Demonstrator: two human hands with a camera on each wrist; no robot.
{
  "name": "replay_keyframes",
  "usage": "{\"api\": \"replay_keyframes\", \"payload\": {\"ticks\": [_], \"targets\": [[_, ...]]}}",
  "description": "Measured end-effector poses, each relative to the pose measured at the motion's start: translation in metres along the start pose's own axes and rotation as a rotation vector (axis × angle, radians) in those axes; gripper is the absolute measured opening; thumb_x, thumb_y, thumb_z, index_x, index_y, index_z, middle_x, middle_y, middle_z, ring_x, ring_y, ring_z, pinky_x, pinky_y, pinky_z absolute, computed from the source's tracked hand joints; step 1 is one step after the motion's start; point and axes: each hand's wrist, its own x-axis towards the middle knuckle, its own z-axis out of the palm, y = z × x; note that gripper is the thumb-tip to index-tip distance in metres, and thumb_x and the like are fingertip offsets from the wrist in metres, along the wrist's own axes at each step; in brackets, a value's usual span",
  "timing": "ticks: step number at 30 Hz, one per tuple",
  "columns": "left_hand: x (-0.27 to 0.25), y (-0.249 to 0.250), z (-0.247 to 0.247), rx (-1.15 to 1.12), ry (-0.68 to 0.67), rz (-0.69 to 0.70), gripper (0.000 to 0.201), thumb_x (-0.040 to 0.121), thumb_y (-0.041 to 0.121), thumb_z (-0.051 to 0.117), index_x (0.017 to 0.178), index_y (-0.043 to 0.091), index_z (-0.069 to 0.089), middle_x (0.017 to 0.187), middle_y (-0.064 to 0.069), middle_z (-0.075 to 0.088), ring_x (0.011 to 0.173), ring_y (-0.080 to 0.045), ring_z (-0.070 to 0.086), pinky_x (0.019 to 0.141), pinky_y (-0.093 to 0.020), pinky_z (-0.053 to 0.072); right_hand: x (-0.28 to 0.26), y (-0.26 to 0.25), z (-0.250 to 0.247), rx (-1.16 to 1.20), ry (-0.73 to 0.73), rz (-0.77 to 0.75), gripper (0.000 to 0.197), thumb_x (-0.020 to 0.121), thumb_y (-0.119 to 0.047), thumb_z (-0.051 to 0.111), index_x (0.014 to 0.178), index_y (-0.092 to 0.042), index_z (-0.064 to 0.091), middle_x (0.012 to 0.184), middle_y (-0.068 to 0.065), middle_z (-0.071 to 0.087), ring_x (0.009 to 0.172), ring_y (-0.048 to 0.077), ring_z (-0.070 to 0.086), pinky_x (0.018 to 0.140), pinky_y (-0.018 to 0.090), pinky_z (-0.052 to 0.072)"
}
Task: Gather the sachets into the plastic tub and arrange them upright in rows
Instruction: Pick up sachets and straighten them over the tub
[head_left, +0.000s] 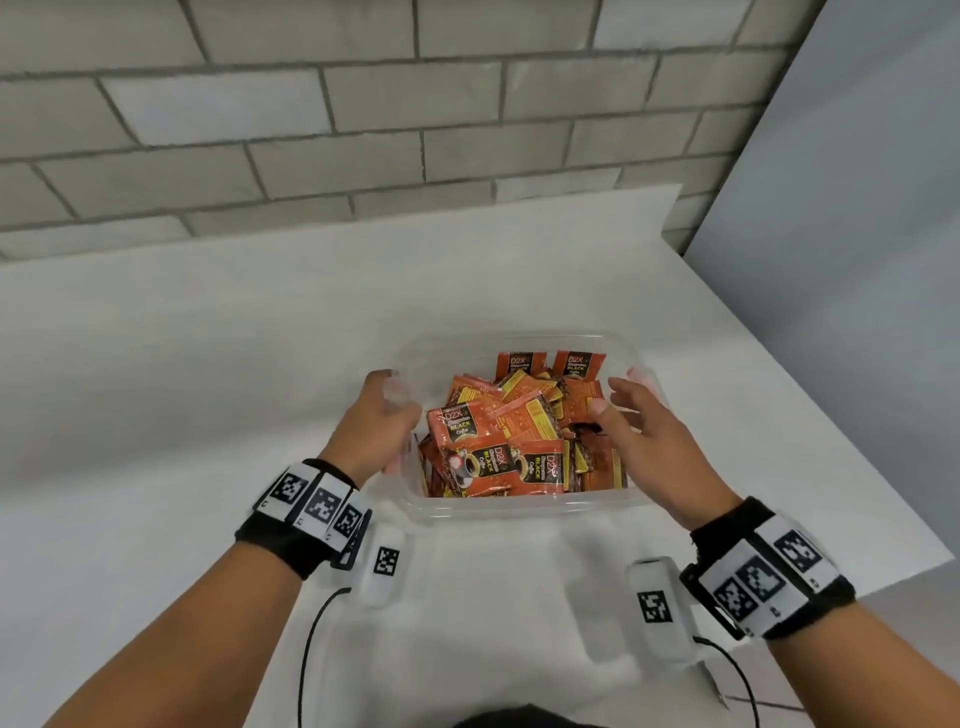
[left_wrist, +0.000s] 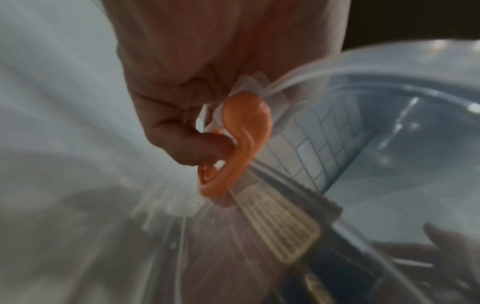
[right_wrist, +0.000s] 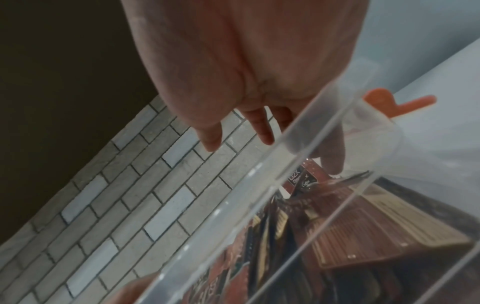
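Clear plastic tub (head_left: 519, 512) with orange clip (left_wrist: 244, 142), sachets (head_left: 498, 441) orange-red with black label panels and yellow printed backs, white bench (head_left: 208, 364), grey brick-pattern wall (head_left: 311, 130), black wristbands (head_left: 296, 540) carrying black-and-white square markers

White table (head_left: 208, 364); grey brick wall (head_left: 311, 130) behind; white fluffy cloth (head_left: 493, 597) near edge.
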Motion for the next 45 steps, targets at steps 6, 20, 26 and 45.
{"api": "replay_keyframes", "payload": {"ticks": [6,20,26,45], "targets": [[-0.019,-0.007,0.006,0.046,-0.019,-0.018,0.036,0.092,0.017,0.046,0.123,0.031,0.034,0.092,-0.005,0.057,0.078,-0.024,0.062,0.054,-0.028,0.047,-0.021,0.011,-0.001,0.039,-0.021,0.071,0.053,0.09,-0.047,0.05,0.139,-0.027,0.042,0.132,-0.01,0.047,0.12,0.016,0.052,0.104,0.039,0.043],[-0.036,-0.022,-0.002,-0.113,-0.017,-0.105,0.047,0.092,0.041,0.057,0.134,0.024,0.04,0.126,-0.003,0.052,0.098,-0.016,0.058,0.073,-0.038,0.054,-0.04,0.002,-0.006,0.086,-0.152,0.32,0.059,0.093,-0.049,0.048,0.143,-0.023,0.035,0.144,-0.002,0.043,0.115,0.014,0.046,0.091,0.03,0.036],[-0.056,-0.027,0.001,-0.303,-0.168,-0.14,0.063,0.097,0.033,0.052,0.15,0.04,0.019,0.139,0.006,0.044,0.114,-0.024,0.056,0.087,-0.044,0.049,-0.039,0.001,-0.008,0.138,-0.236,0.491,0.041,0.094,-0.052,0.047,0.123,-0.024,0.05,0.11,-0.008,0.059,0.096,0.013,0.055,0.101,0.042,0.036],[-0.069,-0.042,0.006,-0.297,-0.166,-0.077,0.048,0.097,0.032,0.052,0.141,0.04,0.034,0.118,-0.001,0.062,0.092,-0.017,0.068,0.056,-0.027,0.05,-0.053,0.006,0.005,0.025,-0.335,0.366,0.036,0.085,0.005,0.062,0.115,-0.013,0.053,0.094,0.013,0.071,0.085,0.03,0.07,0.082,0.045,0.057]]}}
